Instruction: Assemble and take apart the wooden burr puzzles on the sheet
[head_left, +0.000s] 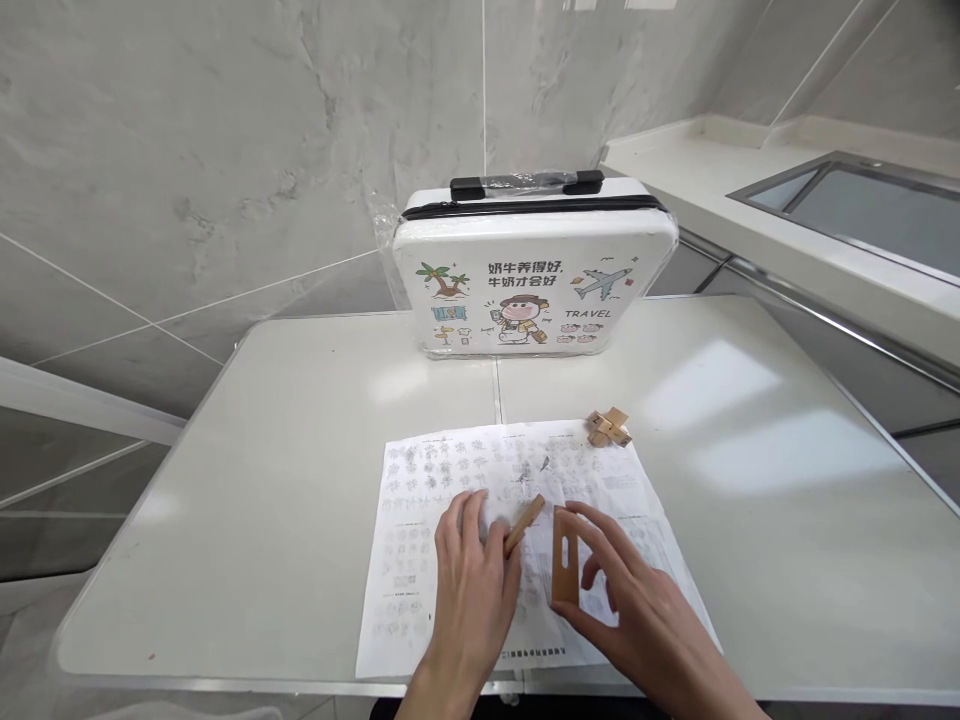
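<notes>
Low over a printed sheet, my left hand pinches a light-brown wooden puzzle piece between thumb and fingers. The piece is slim and tilted, its upper end pointing up to the right. In my right hand is a flat wooden puzzle piece with a slot, stood upright and gripped at its top and bottom ends. The two pieces are a short gap apart. Beyond my right hand, an interlocked wooden cross puzzle rests on the sheet's far right corner.
A white cartoon-printed case with a black handle stands at the back of the white folding table. Behind it rises a grey tiled wall. To the right is a counter with a sink.
</notes>
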